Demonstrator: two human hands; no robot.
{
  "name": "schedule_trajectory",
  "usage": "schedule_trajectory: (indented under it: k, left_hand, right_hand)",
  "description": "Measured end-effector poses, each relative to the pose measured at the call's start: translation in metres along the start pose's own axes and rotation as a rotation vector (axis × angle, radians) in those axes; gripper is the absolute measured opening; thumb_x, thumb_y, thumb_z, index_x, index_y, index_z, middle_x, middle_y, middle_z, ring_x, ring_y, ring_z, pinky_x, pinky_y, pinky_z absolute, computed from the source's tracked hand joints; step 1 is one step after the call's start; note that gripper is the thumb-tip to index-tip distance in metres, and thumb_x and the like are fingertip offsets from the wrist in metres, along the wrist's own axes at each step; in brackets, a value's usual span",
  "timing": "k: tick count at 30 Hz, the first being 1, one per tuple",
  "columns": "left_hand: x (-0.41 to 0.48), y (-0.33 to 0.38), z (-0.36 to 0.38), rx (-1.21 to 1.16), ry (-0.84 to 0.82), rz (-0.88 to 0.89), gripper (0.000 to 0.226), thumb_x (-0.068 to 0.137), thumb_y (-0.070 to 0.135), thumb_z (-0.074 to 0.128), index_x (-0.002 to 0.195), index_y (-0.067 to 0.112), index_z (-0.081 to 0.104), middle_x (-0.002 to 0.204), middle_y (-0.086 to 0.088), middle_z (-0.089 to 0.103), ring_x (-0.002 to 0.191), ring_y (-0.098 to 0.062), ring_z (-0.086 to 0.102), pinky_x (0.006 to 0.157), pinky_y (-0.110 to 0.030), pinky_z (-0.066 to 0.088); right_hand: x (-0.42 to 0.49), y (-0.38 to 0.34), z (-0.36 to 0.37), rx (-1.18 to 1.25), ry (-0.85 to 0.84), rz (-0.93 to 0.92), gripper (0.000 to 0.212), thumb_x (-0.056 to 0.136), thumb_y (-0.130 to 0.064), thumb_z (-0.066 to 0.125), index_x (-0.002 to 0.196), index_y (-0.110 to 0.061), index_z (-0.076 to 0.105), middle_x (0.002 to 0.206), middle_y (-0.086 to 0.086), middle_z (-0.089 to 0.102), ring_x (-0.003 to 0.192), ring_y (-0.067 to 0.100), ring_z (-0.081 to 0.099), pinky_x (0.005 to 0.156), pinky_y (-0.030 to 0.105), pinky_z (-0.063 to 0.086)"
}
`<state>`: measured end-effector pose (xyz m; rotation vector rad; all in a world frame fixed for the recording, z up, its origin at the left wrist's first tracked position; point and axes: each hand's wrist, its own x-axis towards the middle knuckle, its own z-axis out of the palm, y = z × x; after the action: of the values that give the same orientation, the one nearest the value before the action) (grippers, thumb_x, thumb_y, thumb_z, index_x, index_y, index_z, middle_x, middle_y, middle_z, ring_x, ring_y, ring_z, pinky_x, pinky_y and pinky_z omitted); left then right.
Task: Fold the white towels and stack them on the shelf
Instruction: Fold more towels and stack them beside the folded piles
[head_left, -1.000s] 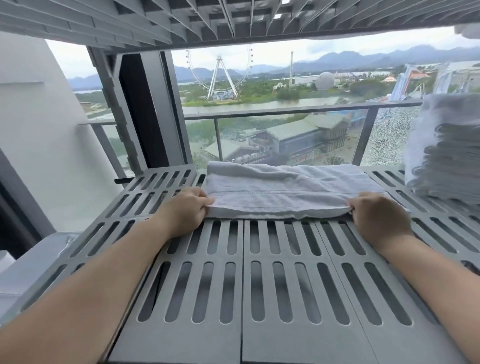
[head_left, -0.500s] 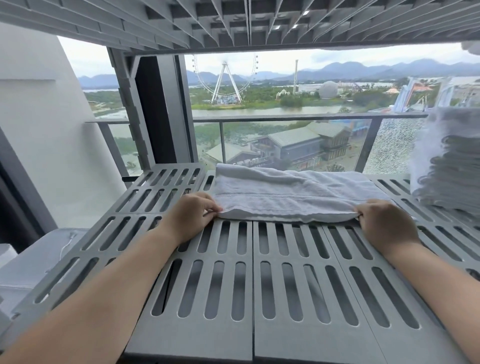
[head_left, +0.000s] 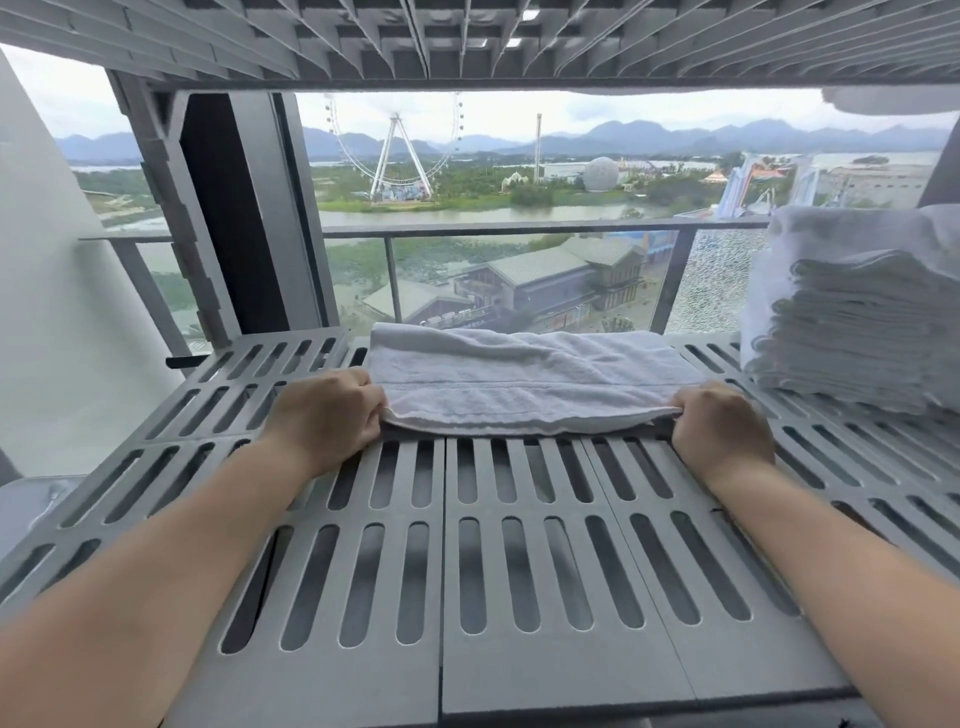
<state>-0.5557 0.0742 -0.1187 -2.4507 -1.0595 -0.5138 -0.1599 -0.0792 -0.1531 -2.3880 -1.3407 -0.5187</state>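
Both ends pinched, my left hand (head_left: 327, 410) and right hand (head_left: 722, 431) curled on the near corners of the towel (head_left: 519, 379) lying on the shelf (head_left: 519, 545) near the stack (head_left: 857, 322), so I'd lift evenly, keeping that edge taut.

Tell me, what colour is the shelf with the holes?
Grey. The slotted shelf shows best in the head view.

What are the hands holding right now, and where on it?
Both hold the folded white towel by its near edge: left hand at the left corner, right hand at the right corner.
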Motion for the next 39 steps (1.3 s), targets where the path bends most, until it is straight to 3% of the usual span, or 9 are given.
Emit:
schedule_trajectory:
  k: [5,7,10,17,21,26,30,34,39]
  left_hand:
    - [0.022,0.021,-0.010,0.161,-0.320,-0.084,0.040,0.093,0.055,0.036,0.099,0.027,0.065,0.105,0.005,0.064,0.103,-0.019,0.056,0.088,-0.037,0.046]
    - [0.027,0.039,-0.012,0.300,-0.363,-0.077,0.052,0.093,0.069,0.031,0.107,0.029,0.061,0.109,0.000,0.066,0.106,-0.021,0.057,0.084,-0.038,0.042]
    - [0.030,0.059,-0.015,0.317,-0.321,-0.053,0.038,0.099,0.061,0.037,0.118,0.033,0.054,0.113,-0.001,0.065,0.105,-0.022,0.059,0.078,-0.037,0.046]
    - [0.030,0.049,-0.014,-0.238,-0.444,-0.176,0.007,0.096,0.040,0.060,0.101,0.035,0.060,0.109,0.010,0.057,0.102,-0.012,0.058,0.087,-0.032,0.049]
    - [0.040,0.037,-0.013,-0.491,-0.542,-0.354,0.010,0.088,0.036,0.075,0.091,0.028,0.070,0.095,0.009,0.069,0.090,-0.008,0.063,0.083,-0.027,0.051]
    - [0.034,0.024,-0.013,-0.556,-0.479,-0.310,0.007,0.085,0.032,0.078,0.085,0.030,0.071,0.088,0.011,0.070,0.084,-0.006,0.064,0.072,-0.020,0.046]
    - [0.026,0.023,-0.012,-0.391,-0.418,-0.123,0.008,0.086,0.036,0.075,0.085,0.032,0.068,0.091,0.014,0.064,0.086,-0.004,0.061,0.081,-0.028,0.052]
    - [0.021,0.029,-0.010,-0.271,-0.294,-0.002,0.004,0.093,0.040,0.063,0.096,0.038,0.062,0.091,0.019,0.059,0.085,-0.004,0.058,0.076,-0.029,0.053]
    - [0.020,0.047,-0.007,0.035,-0.191,0.143,0.024,0.099,0.045,0.049,0.110,0.033,0.067,0.110,0.013,0.062,0.100,-0.014,0.063,0.068,-0.029,0.048]
  right_hand:
    - [0.012,0.014,0.003,0.107,-0.012,-0.040,0.025,0.083,-0.003,0.053,0.094,-0.010,0.074,0.093,0.017,0.066,0.095,0.037,0.060,0.078,0.039,0.051]
    - [0.020,0.021,0.005,0.144,-0.054,-0.098,0.021,0.083,-0.004,0.053,0.092,-0.010,0.070,0.093,0.017,0.065,0.097,0.037,0.059,0.081,0.041,0.051]
    - [0.031,0.028,0.008,0.171,-0.120,-0.181,0.012,0.080,-0.007,0.054,0.087,-0.011,0.062,0.088,0.013,0.062,0.092,0.034,0.057,0.080,0.039,0.048]
    - [0.047,0.035,0.024,0.234,-0.144,-0.222,0.010,0.078,-0.019,0.057,0.074,-0.021,0.047,0.074,0.000,0.049,0.077,0.027,0.048,0.066,0.035,0.036]
    - [0.045,0.034,0.027,0.246,-0.122,-0.215,0.007,0.079,-0.019,0.057,0.077,-0.018,0.050,0.078,0.004,0.055,0.079,0.028,0.050,0.066,0.035,0.038]
    - [0.042,0.034,0.024,0.237,-0.109,-0.215,0.008,0.079,-0.018,0.057,0.077,-0.019,0.049,0.079,0.003,0.055,0.080,0.027,0.050,0.067,0.034,0.039]
    - [0.037,0.033,0.022,0.212,-0.089,-0.211,0.008,0.079,-0.017,0.059,0.077,-0.019,0.052,0.079,0.003,0.055,0.082,0.028,0.053,0.067,0.034,0.037]
    - [0.031,0.030,0.018,0.196,-0.067,-0.196,0.005,0.079,-0.016,0.060,0.078,-0.018,0.056,0.079,0.003,0.054,0.084,0.030,0.054,0.070,0.036,0.044]
    - [0.025,0.028,0.013,0.168,-0.052,-0.175,0.005,0.081,-0.014,0.058,0.084,-0.014,0.063,0.087,0.009,0.061,0.090,0.032,0.056,0.077,0.038,0.050]
